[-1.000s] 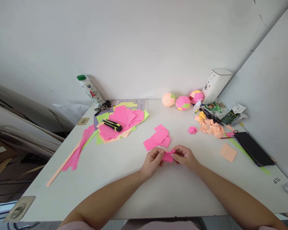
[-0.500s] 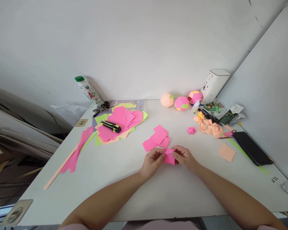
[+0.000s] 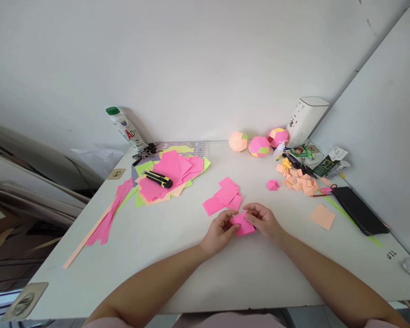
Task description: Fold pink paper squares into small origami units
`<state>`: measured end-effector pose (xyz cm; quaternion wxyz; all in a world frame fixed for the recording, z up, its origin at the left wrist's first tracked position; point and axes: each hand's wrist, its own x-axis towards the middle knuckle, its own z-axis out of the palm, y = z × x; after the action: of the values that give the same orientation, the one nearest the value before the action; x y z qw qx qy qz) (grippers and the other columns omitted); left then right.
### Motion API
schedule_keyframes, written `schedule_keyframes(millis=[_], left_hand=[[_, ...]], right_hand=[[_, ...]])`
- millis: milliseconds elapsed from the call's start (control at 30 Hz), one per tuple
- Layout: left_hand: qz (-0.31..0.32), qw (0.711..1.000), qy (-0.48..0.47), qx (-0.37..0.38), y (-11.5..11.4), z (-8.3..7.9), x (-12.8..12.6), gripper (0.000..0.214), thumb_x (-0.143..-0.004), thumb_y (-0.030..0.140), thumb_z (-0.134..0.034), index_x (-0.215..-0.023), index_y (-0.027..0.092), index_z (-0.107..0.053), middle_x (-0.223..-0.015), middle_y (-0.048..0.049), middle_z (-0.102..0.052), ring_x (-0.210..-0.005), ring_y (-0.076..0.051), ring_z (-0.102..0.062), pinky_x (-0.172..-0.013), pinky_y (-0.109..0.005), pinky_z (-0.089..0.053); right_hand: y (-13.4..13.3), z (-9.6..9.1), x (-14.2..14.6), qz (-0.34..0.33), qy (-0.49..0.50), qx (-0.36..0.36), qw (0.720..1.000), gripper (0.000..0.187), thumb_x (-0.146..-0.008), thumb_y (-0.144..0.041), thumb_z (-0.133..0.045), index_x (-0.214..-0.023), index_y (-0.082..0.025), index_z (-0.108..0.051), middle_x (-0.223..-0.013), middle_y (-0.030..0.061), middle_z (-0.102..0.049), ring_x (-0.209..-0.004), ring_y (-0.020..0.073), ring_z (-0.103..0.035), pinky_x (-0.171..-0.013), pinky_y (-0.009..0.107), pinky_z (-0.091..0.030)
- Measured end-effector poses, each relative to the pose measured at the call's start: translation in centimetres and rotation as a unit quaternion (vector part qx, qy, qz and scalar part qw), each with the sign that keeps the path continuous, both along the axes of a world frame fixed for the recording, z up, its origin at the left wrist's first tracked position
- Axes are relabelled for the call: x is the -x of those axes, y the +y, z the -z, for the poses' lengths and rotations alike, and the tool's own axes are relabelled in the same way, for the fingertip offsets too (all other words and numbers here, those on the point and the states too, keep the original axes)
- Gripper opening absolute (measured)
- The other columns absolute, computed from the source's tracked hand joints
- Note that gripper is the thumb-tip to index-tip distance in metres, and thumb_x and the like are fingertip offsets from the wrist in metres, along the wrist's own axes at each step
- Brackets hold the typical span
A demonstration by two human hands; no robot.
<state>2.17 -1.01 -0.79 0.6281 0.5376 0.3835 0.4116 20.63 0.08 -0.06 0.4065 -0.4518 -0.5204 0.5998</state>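
Note:
A small pink paper square (image 3: 245, 225) lies between my hands near the front middle of the table. My left hand (image 3: 221, 231) pinches its left side with thumb and fingers. On the right side, my right hand (image 3: 262, 220) grips it, thumb on top and fingers curled at the far edge. Just beyond my hands rest several loose pink paper squares (image 3: 226, 193), overlapping. A folded pink paper piece (image 3: 272, 185) sits further right, and a flat peach paper square (image 3: 323, 216) lies to the right of my right hand.
A box cutter (image 3: 158, 179) lies on a pile of coloured paper (image 3: 172, 164) at the left. Paper strips (image 3: 104, 218) lie near the left edge. Paper balls (image 3: 258, 146) stand by the wall. Peach folded pieces (image 3: 302, 183) and a black pouch (image 3: 358, 210) are at the right.
The pink paper has turned and now lies flatter, its raised edge pressed down. My right hand's fingers have shifted slightly up along its far side.

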Motion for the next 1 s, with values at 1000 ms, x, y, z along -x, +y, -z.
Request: schedule_keyframes(millis=[1000], left_hand=[[-0.078, 0.99, -0.099, 0.068, 0.36, -0.61, -0.32, 0.04, -0.07, 0.037, -0.071, -0.078, 0.022, -0.034, -0.067, 0.0061, -0.05, -0.058, -0.008, -0.05, -0.056, -0.021, -0.039]], right_hand=[[-0.41, -0.74, 0.37, -0.061, -0.058, -0.004, 0.996, 0.027, -0.079, -0.044, -0.062, -0.077, -0.017, -0.058, -0.061, -0.0029, -0.046, -0.055, 0.0114, -0.045, -0.052, 0.025, -0.04]])
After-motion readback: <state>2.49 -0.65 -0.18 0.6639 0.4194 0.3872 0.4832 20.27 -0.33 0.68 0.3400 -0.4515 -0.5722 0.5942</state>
